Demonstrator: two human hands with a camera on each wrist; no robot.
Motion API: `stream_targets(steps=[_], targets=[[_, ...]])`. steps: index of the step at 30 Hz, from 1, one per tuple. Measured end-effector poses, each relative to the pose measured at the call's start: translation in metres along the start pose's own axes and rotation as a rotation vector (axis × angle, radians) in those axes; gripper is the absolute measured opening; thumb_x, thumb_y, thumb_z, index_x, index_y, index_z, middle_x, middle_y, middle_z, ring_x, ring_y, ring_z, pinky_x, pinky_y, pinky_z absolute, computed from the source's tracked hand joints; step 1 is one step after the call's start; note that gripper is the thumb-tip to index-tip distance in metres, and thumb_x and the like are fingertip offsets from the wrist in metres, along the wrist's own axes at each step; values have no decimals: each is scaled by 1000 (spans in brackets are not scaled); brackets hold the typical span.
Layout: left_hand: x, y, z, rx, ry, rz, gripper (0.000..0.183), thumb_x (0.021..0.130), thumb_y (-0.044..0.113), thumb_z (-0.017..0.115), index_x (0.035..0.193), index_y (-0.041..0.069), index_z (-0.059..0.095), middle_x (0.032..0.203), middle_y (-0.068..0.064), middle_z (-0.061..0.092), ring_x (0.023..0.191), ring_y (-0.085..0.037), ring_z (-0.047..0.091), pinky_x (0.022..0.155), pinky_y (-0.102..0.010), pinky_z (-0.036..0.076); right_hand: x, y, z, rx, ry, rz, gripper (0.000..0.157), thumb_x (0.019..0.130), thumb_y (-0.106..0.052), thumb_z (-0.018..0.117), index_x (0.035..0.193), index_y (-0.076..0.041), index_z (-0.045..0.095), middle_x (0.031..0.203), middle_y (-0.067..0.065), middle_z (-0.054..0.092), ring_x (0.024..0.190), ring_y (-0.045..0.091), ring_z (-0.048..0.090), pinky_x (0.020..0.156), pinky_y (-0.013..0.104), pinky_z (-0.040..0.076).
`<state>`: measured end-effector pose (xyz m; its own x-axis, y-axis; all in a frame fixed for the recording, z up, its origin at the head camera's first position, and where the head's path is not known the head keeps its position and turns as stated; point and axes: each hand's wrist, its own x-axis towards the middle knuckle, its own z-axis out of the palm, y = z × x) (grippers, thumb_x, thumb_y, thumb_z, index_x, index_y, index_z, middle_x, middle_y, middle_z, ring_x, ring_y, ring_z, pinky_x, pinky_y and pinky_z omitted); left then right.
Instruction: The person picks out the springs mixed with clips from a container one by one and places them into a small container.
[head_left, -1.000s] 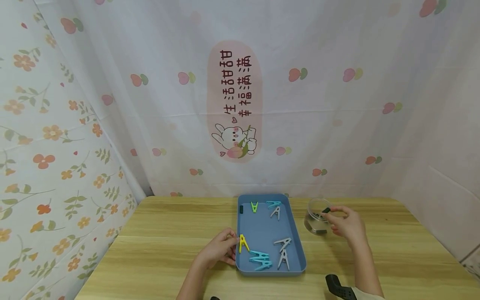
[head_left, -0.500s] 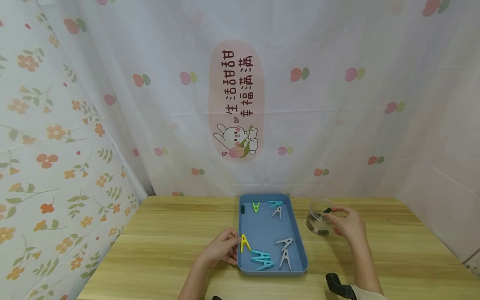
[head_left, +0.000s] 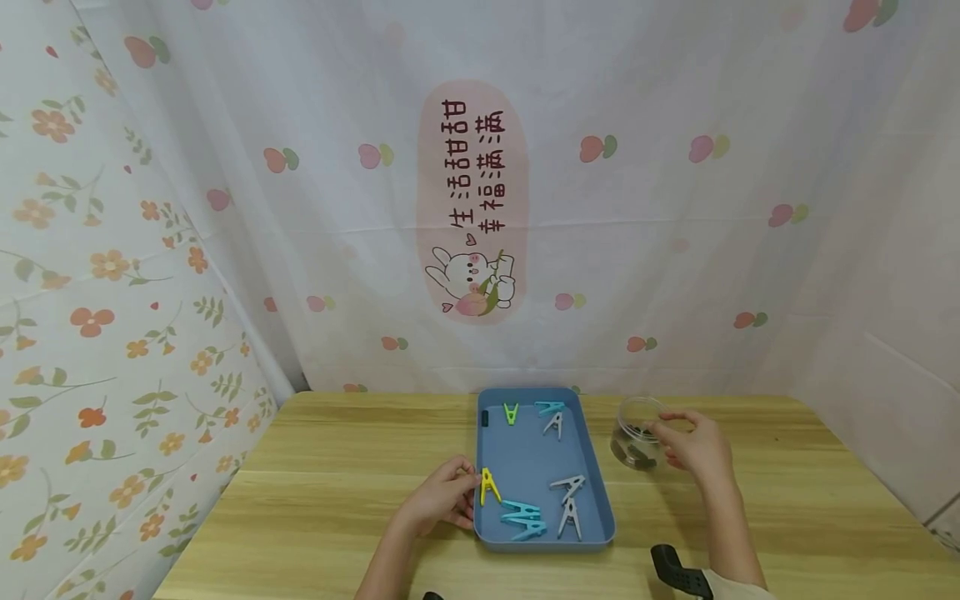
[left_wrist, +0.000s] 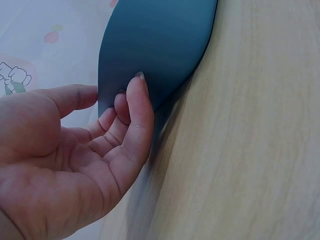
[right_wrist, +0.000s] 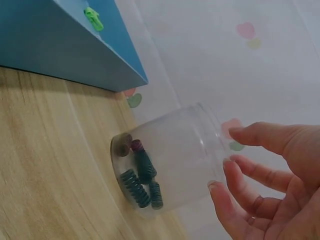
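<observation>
My left hand grips the left wall of the blue tray; in the left wrist view the thumb is at the rim and the curled fingers lie against the outer side. Inside the tray lie a yellow clothespin, a green clothespin, several blue and grey clothespins and one dark green spring. My right hand is at the mouth of a clear jar, thumb and fingers apart with nothing between them. Several dark green coil springs lie at the jar's bottom.
The jar stands on the wooden table, just right of the tray. A white printed curtain hangs behind the table, and a floral cloth is at the left. Black wrist gear is on the right forearm.
The dark green spring between the right hand's fingertips has been let go and dropped into the jar. The left hand and the tray stay in place.
</observation>
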<state>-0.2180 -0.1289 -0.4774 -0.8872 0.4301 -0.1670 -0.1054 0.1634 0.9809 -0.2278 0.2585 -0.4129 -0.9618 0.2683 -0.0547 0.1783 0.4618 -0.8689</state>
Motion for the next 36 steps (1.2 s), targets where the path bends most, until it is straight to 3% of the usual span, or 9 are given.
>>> stream_targets(steps=[7, 13, 29, 36], targets=[[0, 0, 0, -1, 2, 0, 11, 110, 16, 49, 108, 5, 47, 85, -6, 56, 68, -17, 59, 59, -26, 59, -2, -4, -3, 4, -9, -15, 61, 101, -32, 71, 144, 8, 54, 122, 37, 66, 81, 21, 72, 69, 32, 64], [-1, 1, 0, -4, -1, 3, 11, 110, 16, 48, 108, 5, 47, 85, -6, 56, 68, -17, 59, 59, -25, 58, -5, -9, -2, 23, -30, -24, 61, 102, -32, 70, 145, 7, 52, 126, 39, 63, 86, 25, 73, 72, 33, 64], [-1, 2, -1, -14, -11, 6, 11, 110, 16, 48, 108, 6, 46, 84, -6, 56, 68, -17, 59, 59, -26, 58, -12, -20, 9, 58, -67, -72, 57, 101, -29, 71, 142, 7, 56, 104, 18, 70, 82, 22, 69, 71, 27, 62], [0, 1, -1, -10, -12, 2, 10, 110, 16, 48, 107, 6, 46, 84, -6, 56, 68, -17, 59, 59, -26, 58, -12, -23, 13, 86, -90, -89, 57, 101, -28, 72, 142, 7, 55, 105, 19, 70, 80, 17, 70, 73, 31, 63]])
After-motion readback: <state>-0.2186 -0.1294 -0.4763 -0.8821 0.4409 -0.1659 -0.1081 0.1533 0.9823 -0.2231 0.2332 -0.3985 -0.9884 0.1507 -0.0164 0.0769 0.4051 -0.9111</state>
